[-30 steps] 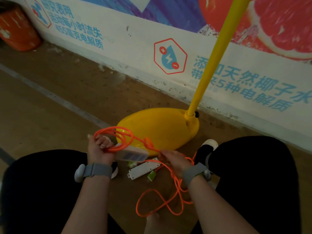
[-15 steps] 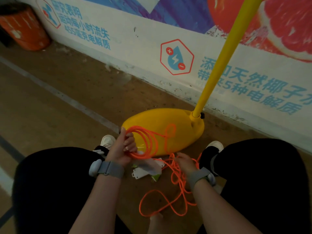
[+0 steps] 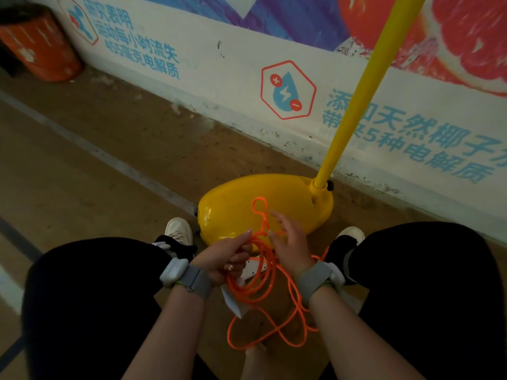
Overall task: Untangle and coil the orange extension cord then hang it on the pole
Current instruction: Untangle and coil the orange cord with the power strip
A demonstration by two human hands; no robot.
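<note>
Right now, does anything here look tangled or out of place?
Yes. The orange cord is only partly coiled: some loops hang from the left hand, the rest lies crossed over itself on the floor.

Dim, murky wide-angle view, edges bowed, hands slightly blurred.

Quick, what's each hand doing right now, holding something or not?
Left hand: grips the coiled loops of the orange cord.
Right hand: open, fingers spread beside the cord's raised loop; whether it touches cannot be told.
</note>
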